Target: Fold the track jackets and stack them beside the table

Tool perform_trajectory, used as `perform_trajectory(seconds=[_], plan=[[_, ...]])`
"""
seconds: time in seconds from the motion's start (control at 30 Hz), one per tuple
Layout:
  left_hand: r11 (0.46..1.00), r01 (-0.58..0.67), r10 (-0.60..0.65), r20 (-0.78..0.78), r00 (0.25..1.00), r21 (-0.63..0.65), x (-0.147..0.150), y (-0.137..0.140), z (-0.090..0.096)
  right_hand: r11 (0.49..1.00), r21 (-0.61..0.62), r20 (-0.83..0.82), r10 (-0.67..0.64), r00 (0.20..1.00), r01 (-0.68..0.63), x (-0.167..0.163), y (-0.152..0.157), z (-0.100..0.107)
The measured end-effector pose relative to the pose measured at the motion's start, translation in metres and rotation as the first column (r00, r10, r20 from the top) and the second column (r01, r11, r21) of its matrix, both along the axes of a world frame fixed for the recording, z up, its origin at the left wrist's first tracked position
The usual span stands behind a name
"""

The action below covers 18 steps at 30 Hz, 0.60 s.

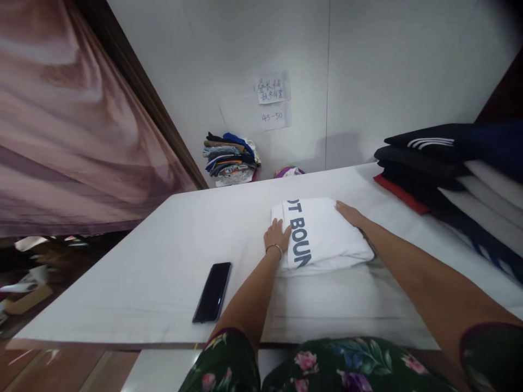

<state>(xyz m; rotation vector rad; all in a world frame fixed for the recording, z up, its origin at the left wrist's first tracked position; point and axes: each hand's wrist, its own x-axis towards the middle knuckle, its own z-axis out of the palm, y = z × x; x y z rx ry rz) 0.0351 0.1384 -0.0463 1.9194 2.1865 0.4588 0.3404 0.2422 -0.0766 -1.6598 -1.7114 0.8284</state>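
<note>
- Hands lay on a folded white garment (322,234) that sat flat on the white table (163,272), a little right of the table's middle and near the person's side of it.
- Dark blue letters ran across the garment's top, only partly readable.
- The left hand (277,235) rested flat against the garment's left edge, fingers spread and open, clasping nothing; a thin bracelet (273,247) circled the wrist.
- The right hand (349,213) pressed palm-down on the garment's far right corner, fingers extended and open, with nothing gripped.
- A black phone (212,292) lay face-up on the table to the left of the left forearm, apart from the garment.
- A stack of folded clothes (449,169), black, red, white and navy, stood at the table's right side, near the right arm.
- A smaller pile of mixed folded clothes (229,159) sat against the wall beyond the table.
- Two paper notes (273,100) with handwriting were stuck to the wall above that pile.
- A pinkish curtain (69,125) hung on the left.
</note>
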Motion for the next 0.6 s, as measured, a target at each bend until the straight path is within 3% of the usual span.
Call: perform_trajectory(seconds=[0.2,0.4,0.5,0.6], plan=[[1.000,-0.005,0.005,0.034,0.999,0.014,0.002,0.001,0.001,0.999,-0.004,-0.138,-0.051,0.989,0.051,0.014,-0.058,0.005],[0.999,0.022,-0.033,0.257,0.966,0.047,-0.006,0.002,0.021,0.991,-0.038,-0.441,-0.131,0.888,0.127,0.013,-0.116,0.014],[0.998,0.022,-0.039,0.289,0.957,0.062,-0.017,-0.022,0.024,0.977,0.043,-0.459,-0.165,0.873,0.207,0.019,-0.137,0.015],[0.993,0.064,-0.091,0.313,0.946,0.096,-0.025,-0.068,0.011,0.965,0.203,-0.407,-0.070,0.911,0.165,0.025,-0.154,0.015]])
